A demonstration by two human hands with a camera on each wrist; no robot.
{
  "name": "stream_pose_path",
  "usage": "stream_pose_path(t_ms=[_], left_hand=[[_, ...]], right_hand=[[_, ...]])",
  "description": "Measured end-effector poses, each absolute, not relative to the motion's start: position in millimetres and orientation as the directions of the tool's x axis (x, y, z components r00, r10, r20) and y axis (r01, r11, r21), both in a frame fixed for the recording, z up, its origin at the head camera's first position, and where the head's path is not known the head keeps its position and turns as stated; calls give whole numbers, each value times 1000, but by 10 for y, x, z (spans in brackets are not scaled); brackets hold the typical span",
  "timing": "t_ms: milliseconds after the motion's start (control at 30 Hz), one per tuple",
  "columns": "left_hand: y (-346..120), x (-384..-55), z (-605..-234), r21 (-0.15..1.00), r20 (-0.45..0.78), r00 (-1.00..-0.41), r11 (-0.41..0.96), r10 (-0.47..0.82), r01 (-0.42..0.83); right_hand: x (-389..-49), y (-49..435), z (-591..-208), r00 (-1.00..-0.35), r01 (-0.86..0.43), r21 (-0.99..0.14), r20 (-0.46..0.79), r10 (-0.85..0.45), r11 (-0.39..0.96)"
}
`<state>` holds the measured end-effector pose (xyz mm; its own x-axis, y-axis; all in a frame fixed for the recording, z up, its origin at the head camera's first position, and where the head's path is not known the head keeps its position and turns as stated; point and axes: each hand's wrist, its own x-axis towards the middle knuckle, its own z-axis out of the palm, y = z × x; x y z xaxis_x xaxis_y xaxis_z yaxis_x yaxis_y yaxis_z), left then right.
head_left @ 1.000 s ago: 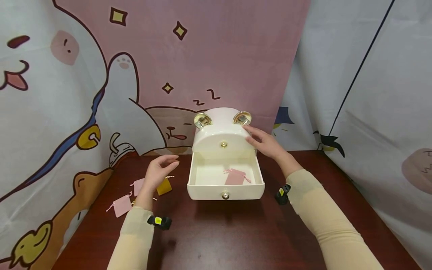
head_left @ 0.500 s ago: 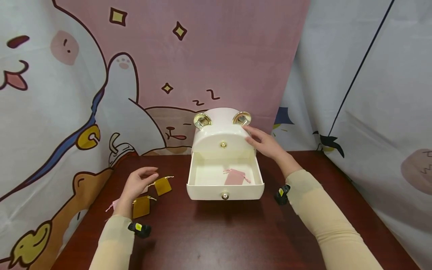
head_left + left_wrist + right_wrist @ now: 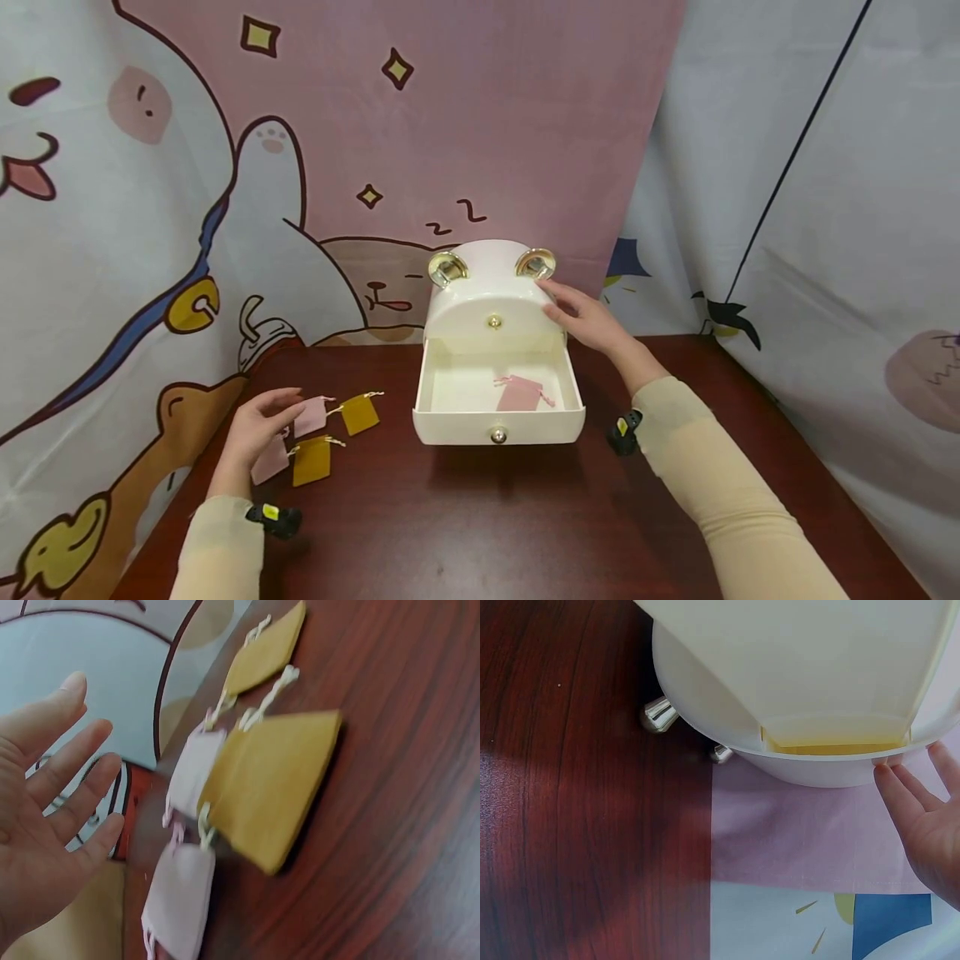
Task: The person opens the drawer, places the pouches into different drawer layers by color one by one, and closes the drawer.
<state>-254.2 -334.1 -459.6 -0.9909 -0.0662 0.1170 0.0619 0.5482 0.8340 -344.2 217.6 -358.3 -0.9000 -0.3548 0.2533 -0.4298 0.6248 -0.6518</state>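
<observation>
My left hand (image 3: 255, 429) hovers at the left, fingers loosely bent, with nothing held. Beneath and beside it lie two pale pink drawstring pouches (image 3: 311, 417) and two mustard-yellow drawstring pouches (image 3: 270, 787). The hand partly covers the nearer pink pouch (image 3: 272, 462) in the head view. In the middle stands a cream-white storage box (image 3: 487, 283) with a domed top and its lower drawer (image 3: 457, 427) pulled out. One pink pouch (image 3: 519, 394) lies inside that drawer. My right hand (image 3: 588, 321) rests its fingertips on the box's upper right side.
The box has two gold, ear-like parts on top, and short metal feet (image 3: 660, 715) show in the right wrist view. A dark red-brown table (image 3: 480, 533) carries everything. Printed cloth hangs behind and on both sides, close to the table's edges.
My left hand has moved left and down, away from the drawer, to over the pouches. The right hand has stayed on the box, and the drawer has not moved.
</observation>
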Motion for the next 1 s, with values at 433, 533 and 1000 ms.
stream_pose_path(t_ms=[433,533,1000], left_hand=[[-3694,-2418,-4780,816,-58,-993,567,-105,-108],[-3747,-2410,-4837,794,-95,-991,592,-99,-135],[-3853,-2346,-5014,743,-162,-977,634,-139,-213]], right_hand=[[-3440,2171,-3582,-899,-434,-651,260,-353,623],[-3441,2172,-3581,-899,-432,-652,261,-351,623],[-3447,2169,-3587,-904,-424,-645,256,-344,635]])
